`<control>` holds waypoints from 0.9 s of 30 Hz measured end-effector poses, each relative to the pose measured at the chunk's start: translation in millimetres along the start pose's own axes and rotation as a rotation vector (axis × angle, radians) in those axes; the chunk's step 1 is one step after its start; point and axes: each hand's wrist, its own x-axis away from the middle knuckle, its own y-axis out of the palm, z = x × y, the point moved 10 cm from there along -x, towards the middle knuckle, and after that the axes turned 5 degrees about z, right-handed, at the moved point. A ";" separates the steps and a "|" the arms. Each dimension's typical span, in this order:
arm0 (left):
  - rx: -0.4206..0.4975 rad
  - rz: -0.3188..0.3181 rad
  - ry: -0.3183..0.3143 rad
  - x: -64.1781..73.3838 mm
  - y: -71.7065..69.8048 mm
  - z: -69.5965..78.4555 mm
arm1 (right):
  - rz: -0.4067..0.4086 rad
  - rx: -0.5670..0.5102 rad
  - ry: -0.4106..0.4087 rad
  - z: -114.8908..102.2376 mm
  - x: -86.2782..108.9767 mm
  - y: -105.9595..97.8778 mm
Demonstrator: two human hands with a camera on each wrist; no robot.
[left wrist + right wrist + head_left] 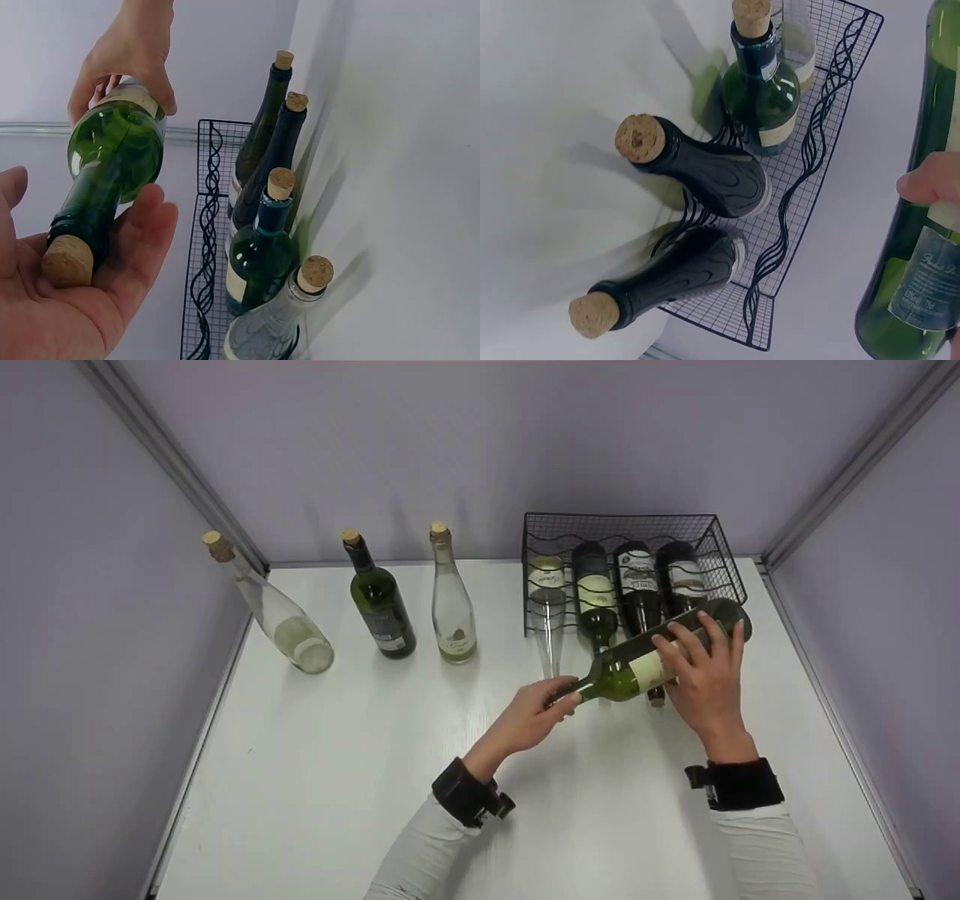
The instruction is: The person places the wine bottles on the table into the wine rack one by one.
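Green bottle [619,681] gripped in right hand [706,682], neck cupped in left hand [529,716], with 4 bottles [598,594] in wire rack [621,516] and 3 upright bottles [452,615] apparently remaining.

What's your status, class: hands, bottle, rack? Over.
Right hand gripping bottle, left hand cupped at its neck; bottle aloft, corked; four others occupying rack.

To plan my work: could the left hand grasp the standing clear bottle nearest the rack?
Probably not now: the left hand cradles the green bottle's neck, but the clear bottle looks unobstructed.
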 end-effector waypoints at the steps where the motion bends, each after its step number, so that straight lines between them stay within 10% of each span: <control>1: 0.009 -0.008 -0.012 0.2 1.1 -1.8 | -0.002 -0.006 -0.006 -1.6 -0.6 1.4; 11: 0.100 -0.055 -0.101 8.0 11.0 -14.9 | -0.034 -0.095 -0.055 -18.0 -8.6 19.9; 18: -0.038 0.122 -0.028 10.2 -1.1 -10.2 | -0.014 -0.099 -0.063 -24.3 -19.4 28.1; 27: 0.022 0.233 -0.049 17.8 -6.6 -4.4 | -0.068 -0.137 0.009 -24.4 -27.3 42.4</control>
